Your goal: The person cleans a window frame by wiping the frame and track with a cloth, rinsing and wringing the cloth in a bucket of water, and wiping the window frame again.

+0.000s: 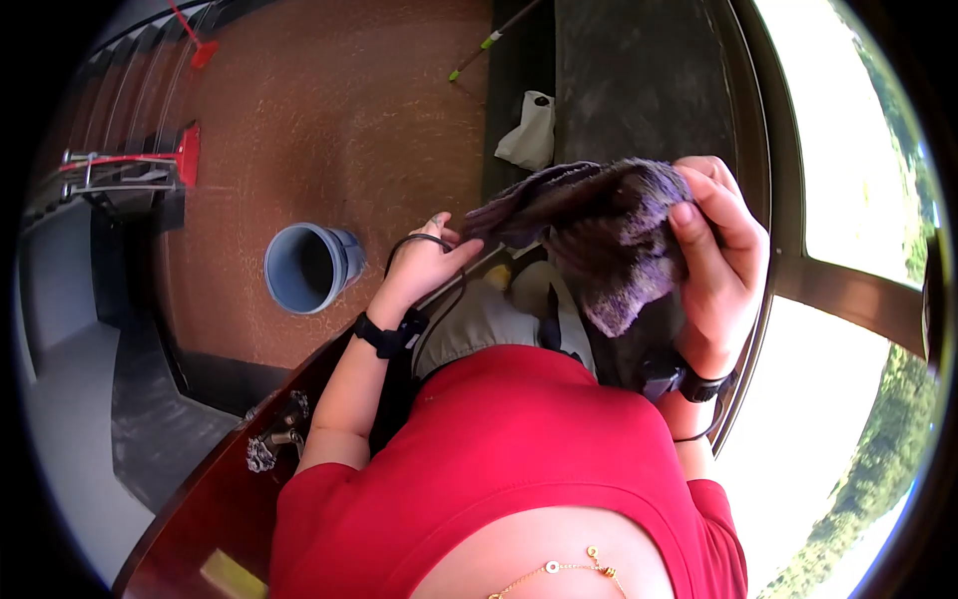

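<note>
A dark purple, fluffy cloth (634, 225) stretches between my two hands in front of my lap, folded and bunched. My right hand (726, 250) pinches its upper right edge between thumb and fingers, close to the window. At the cloth's narrow left end, the thumb and fingers of my left hand (424, 265) close on the tip, partly hidden. A thin dark cord (407, 240) loops over my left hand. Each wrist wears a black band with a small device, the left band (389, 335) and the right band (699, 385).
A blue-grey bucket (351, 262) stands on the brown floor to the left. A white plastic bag (529, 135) lies ahead beside a dark ledge (649, 80). A pole (489, 42) and red-and-metal equipment (188, 155) are farther off. Window frames (848, 290) run along my right.
</note>
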The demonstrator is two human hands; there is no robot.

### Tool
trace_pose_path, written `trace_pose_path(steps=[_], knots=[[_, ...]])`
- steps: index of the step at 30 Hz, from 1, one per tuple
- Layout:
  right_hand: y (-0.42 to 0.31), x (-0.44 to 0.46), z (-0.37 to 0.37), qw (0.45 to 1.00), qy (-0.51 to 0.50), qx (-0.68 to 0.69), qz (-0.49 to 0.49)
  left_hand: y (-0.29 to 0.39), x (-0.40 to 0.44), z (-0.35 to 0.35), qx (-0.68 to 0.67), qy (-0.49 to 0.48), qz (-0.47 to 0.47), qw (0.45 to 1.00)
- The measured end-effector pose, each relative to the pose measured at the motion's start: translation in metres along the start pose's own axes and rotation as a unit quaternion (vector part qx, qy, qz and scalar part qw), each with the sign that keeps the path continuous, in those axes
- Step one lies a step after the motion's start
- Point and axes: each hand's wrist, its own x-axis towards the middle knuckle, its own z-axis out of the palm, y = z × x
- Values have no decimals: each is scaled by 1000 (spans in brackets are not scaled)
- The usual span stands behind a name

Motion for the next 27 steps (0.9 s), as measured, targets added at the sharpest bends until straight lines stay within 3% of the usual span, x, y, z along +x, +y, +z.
trace_pose_path(steps=[2, 3, 4, 5, 6, 7, 12, 14, 15, 17, 18, 20, 24, 26, 27], knots=[[-8, 12, 65, 999, -31, -23, 3, -26, -19, -58, 271, -212, -96, 934], [-8, 21, 100, 999, -48, -20, 6, -26, -26, -91, 284, -297, -153, 899], [9, 40, 117, 998, -69, -3, 10, -42, -22, -100, 274, -281, -164, 905], [70, 77, 72, 994, -100, 36, 13, -43, 11, -57, 226, -310, -156, 910], [73, 93, 86, 991, -126, 48, 13, -52, 5, -71, 164, -341, -121, 918], [101, 107, 51, 987, -148, 62, 13, -38, 13, -38, 43, -307, -114, 944], [76, 160, 150, 953, -268, 142, -1, -47, 29, -108, -42, -102, -120, 987], [73, 177, 175, 917, -348, 195, 23, -63, 57, -109, -9, 109, 90, 990], [75, 191, 200, 906, -376, 195, 12, -75, 81, -121, -12, 130, 84, 988], [81, 223, 230, 877, -441, 189, 31, -85, 121, -131, -75, 206, 196, 956], [88, 240, 247, 862, -479, 166, 9, -86, 129, -137, -70, 235, 185, 952], [108, 266, 286, 829, -540, 144, -25, -93, 143, -157, -308, 122, 35, 943], [135, 290, 366, 756, -628, 175, 51, -146, 137, -174, -341, 227, -47, 911], [147, 290, 407, 738, -652, 166, 59, -152, 118, -193, -491, 309, -68, 812], [157, 286, 428, 726, -662, 172, 67, -141, 105, -211, -496, 335, -108, 794]])
